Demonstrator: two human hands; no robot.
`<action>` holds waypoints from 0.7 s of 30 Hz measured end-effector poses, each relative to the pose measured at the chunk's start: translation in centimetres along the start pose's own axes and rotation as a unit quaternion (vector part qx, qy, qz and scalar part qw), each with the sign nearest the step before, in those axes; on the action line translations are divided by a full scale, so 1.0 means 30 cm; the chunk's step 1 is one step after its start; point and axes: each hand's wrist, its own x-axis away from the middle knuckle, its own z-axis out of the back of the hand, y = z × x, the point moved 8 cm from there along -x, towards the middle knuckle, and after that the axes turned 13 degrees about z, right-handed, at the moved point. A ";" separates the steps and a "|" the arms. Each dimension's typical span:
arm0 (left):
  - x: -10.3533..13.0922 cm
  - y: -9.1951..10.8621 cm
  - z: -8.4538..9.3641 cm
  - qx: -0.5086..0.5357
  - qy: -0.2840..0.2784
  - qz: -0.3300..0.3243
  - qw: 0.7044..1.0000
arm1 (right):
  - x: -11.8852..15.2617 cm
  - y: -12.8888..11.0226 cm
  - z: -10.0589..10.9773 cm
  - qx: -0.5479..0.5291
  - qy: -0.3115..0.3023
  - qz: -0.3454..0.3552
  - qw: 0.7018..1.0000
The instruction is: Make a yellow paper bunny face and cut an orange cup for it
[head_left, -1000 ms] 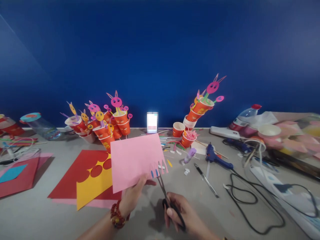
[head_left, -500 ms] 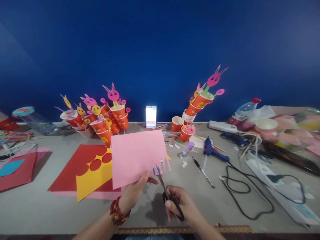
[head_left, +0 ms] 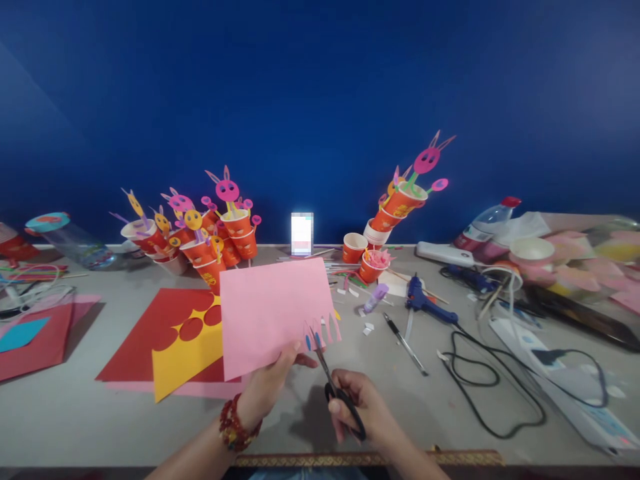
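My left hand (head_left: 279,371) pinches the lower edge of a pink sheet of paper (head_left: 273,310), thumb in front and fingers behind. The sheet is held up above the table, tilted slightly. Pointed strips and notches run along its lower right edge. A pair of scissors (head_left: 331,381) with black handles is gripped in my right hand (head_left: 363,403), fingers through the loops. Its blades reach up to the sheet's cut edge, right beside small blue shapes on the paper. Whether the blades are fully closed is hard to make out.
Yellow paper with round cutouts (head_left: 187,353) lies on red paper (head_left: 145,333) at left. Decorated red paper cups (head_left: 240,230) stand behind. To the right are a glue stick (head_left: 375,298), a pen (head_left: 406,343), a blue glue gun (head_left: 425,301) with its cord, and a power strip (head_left: 565,380).
The pink sheet has shifted very slightly left with my left hand. The scissors and my right hand stay almost where they were at the cut edge.
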 end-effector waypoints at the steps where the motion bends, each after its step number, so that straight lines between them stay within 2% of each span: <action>1: 0.001 0.002 0.001 -0.005 0.003 0.002 1.000 | 0.000 0.002 0.000 0.001 -0.002 0.002 1.000; 15: 0.011 0.035 0.013 -0.078 0.035 -0.010 0.996 | -0.006 0.028 0.014 0.003 0.004 0.019 1.000; 21: 0.003 0.023 0.004 -0.046 0.000 -0.026 0.999 | -0.009 0.024 0.016 0.002 0.011 0.030 0.999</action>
